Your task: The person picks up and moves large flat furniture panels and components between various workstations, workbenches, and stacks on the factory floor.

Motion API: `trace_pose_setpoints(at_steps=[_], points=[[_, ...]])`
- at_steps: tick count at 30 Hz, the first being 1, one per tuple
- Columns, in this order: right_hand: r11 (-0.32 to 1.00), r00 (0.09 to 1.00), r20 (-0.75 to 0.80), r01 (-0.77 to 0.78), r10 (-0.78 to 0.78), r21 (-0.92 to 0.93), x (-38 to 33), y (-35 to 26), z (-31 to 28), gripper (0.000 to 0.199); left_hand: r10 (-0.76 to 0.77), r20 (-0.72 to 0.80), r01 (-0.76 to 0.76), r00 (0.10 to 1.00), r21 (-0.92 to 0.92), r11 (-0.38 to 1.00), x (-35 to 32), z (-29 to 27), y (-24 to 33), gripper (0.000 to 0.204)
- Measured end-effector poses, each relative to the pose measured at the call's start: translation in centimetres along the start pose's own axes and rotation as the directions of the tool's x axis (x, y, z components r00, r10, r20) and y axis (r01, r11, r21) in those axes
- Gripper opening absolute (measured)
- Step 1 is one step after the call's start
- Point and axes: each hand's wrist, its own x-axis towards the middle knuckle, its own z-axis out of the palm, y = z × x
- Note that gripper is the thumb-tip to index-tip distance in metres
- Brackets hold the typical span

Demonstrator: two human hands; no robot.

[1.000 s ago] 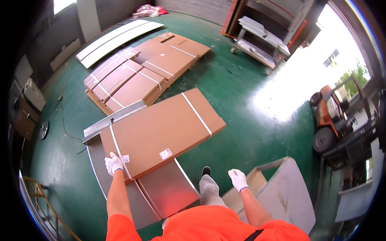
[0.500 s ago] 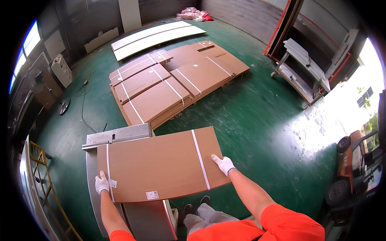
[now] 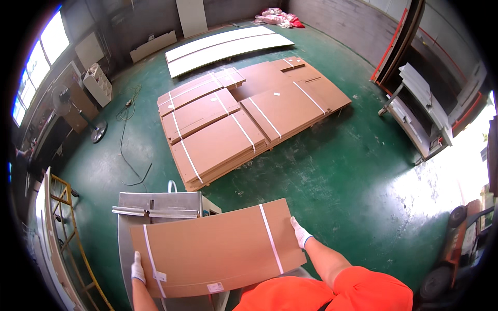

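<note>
Both gloved hands grip a flat brown cardboard bundle (image 3: 218,249) bound by two white straps: the left hand (image 3: 137,268) closes on its left short edge and the right hand (image 3: 300,234) on its right edge, fingers tucked behind the board and out of sight. The bundle lies level over a grey metal table (image 3: 155,205), hiding most of the top, so contact between them is unclear. Beyond, similar strapped cardboard stacks (image 3: 244,122) lie on the green floor (image 3: 337,171), and the orange sleeves are cut off by the lower edge.

Green floor (image 3: 332,171) under strapped cardboard stacks (image 3: 233,129)
</note>
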Motion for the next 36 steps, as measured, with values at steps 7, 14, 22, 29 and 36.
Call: trace_pose_setpoints(at_steps=[7, 14, 22, 29, 36], points=[[0.944, 0.957, -0.281, -0.031, -0.066, -0.327, 3.1, -11.2, -7.8, 0.106, -0.081, -0.021, 0.068, 0.996, -0.357, 0.932, -11.1, 11.1, -4.1, 0.078], [0.954, 0.938, -0.259, 0.168, -0.232, -0.246, 4.7, -24.6, -19.4, 0.104, 0.01, -0.152, -0.056, 0.988, -0.298, 0.953, -16.9, 29.3, 4.1, 0.075], [0.923, 0.88, -0.376, 0.153, -0.29, -0.354, 7.3, -45.9, -29.3, 0.115, 0.09, -0.079, -0.111, 0.993, -0.341, 0.934, -12.5, 51.4, 15.7, 0.073], [0.897, 0.876, -0.364, 0.152, -0.317, -0.416, 12.1, -65.2, -32.7, 0.105, -0.05, -0.004, 0.046, 0.999, -0.342, 0.938, -3.4, 71.0, 22.3, 0.069], [0.859, 0.844, -0.403, 0.124, -0.355, -0.498, 26.0, -78.7, -36.2, 0.103, -0.181, -0.025, 0.174, 0.983, -0.164, 0.971, 11.0, 90.0, 24.6, 0.063]])
